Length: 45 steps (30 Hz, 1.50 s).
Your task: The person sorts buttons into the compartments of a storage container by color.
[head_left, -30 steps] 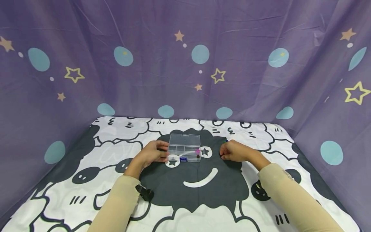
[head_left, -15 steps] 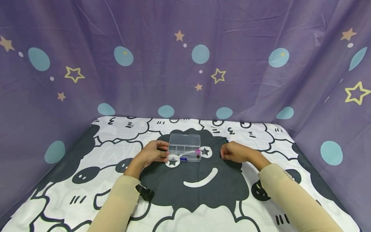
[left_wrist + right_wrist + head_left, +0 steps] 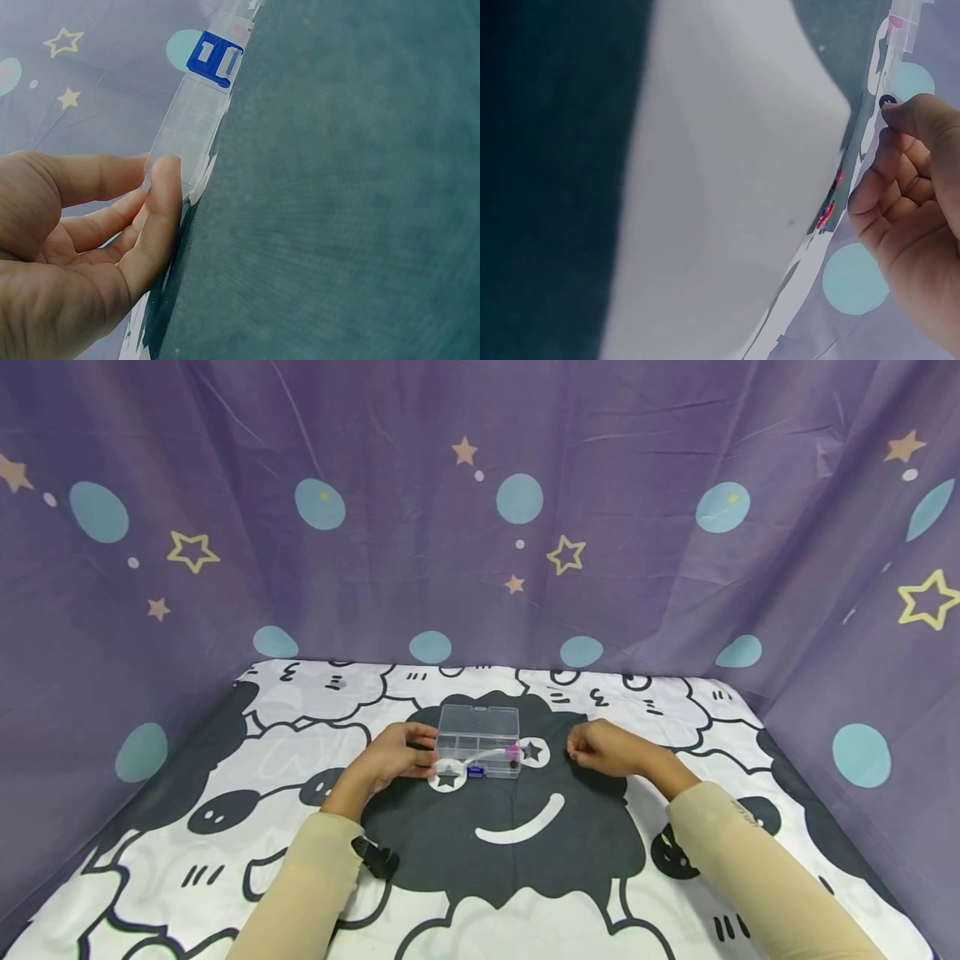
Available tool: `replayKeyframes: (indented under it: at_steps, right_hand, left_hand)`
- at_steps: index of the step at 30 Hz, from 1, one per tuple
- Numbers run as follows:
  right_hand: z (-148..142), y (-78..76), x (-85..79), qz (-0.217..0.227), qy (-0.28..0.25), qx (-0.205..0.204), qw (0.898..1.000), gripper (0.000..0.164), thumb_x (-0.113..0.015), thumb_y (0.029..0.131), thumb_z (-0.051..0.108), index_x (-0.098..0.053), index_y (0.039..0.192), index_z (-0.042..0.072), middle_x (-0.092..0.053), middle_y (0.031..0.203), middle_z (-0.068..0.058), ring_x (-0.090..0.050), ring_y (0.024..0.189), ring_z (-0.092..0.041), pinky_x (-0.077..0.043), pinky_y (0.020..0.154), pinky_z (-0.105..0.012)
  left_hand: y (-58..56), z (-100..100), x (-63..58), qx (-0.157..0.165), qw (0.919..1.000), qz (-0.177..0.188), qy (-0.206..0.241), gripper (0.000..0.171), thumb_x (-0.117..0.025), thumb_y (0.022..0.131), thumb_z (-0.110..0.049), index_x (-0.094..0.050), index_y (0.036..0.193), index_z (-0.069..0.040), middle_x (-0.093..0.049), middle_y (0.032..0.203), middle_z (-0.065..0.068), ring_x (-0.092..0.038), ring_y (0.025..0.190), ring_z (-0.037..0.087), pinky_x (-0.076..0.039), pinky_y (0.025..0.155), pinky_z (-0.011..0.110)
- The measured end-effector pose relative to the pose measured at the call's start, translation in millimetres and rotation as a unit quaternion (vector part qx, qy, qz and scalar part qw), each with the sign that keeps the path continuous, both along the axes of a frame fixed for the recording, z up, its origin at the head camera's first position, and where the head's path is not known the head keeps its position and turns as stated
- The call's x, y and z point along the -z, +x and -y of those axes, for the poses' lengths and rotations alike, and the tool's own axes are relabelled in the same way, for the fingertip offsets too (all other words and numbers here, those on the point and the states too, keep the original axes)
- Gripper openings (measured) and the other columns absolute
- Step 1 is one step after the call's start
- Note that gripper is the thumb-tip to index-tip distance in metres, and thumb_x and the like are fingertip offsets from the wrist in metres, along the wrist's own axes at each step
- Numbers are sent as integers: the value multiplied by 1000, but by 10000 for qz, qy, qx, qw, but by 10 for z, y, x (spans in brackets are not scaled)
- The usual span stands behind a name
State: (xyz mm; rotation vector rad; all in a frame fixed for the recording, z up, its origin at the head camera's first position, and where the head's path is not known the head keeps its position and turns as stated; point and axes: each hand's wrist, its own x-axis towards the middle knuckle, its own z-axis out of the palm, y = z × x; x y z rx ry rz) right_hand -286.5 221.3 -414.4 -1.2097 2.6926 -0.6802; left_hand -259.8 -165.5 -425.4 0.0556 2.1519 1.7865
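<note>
A clear plastic compartment box [image 3: 477, 745] lies on the cloth with its lid [image 3: 478, 721] raised at the back. At its left end my left hand [image 3: 400, 752] holds the side wall between thumb and fingers. The box's blue latch [image 3: 215, 58] shows on its front. Inside the right-hand compartments sit a pink piece [image 3: 512, 751] and a dark one [image 3: 513, 765]. To the right of the box, my right hand [image 3: 604, 749] pinches a small black button [image 3: 887, 100] between thumb and forefinger, low over the cloth.
Small red pieces [image 3: 826, 214] lie on the cloth near my right hand. A printed sheep-pattern cloth [image 3: 510, 860] covers the surface, and a purple curtain [image 3: 420, 568] hangs behind and at both sides.
My right hand has lifted slightly. The small blue-green spot seen beyond its fingers earlier is now hidden behind it. My left hand stays on the box.
</note>
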Motion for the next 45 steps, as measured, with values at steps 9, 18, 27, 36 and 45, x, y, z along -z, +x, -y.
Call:
replayKeyframes:
  at_steps: [9,18,27,36,45]
  right_hand:
    - [42,-40,12,-168,-190,3,9997,15,-64,91,0,-63,84,13,-49,64,13,-44,56,0,-42,55,-20]
    - [104,-66,14,-343,-309,4,9989,16,-65,90,1,-63,82,16,-46,62,14,-41,54,0,-38,54,-21]
    - [260,-72,-39,-300,-395,-62,9987,16,-63,91,2,-62,83,16,-47,63,12,-41,55,-2,-38,54,-21]
    - [381,-91,-60,-520,-595,-285,9965,14,-63,91,1,-62,84,13,-50,65,11,-44,56,-2,-42,54,-22]
    - [523,-69,-33,-438,-567,-381,9967,17,-62,93,1,-61,82,15,-44,62,13,-40,55,0,-38,55,-21]
  left_hand:
    - [6,2,12,-23,10000,18,20,51,-65,93,14,-52,142,5,-51,135,25,-68,96,25,-66,79,36]
    - [1,-8,12,-5,10000,13,35,52,-65,93,14,-52,142,5,-51,135,25,-68,98,26,-65,80,36]
    - [0,2,16,-38,10000,2,29,52,-65,93,14,-52,142,5,-51,135,25,-68,96,25,-66,79,36]
    - [-19,-4,-2,-20,10000,-18,38,52,-66,92,15,-52,142,6,-52,133,25,-68,96,26,-66,79,36]
    - [-8,1,0,-14,10000,9,55,51,-65,93,15,-53,142,5,-51,133,25,-68,96,26,-66,80,36]
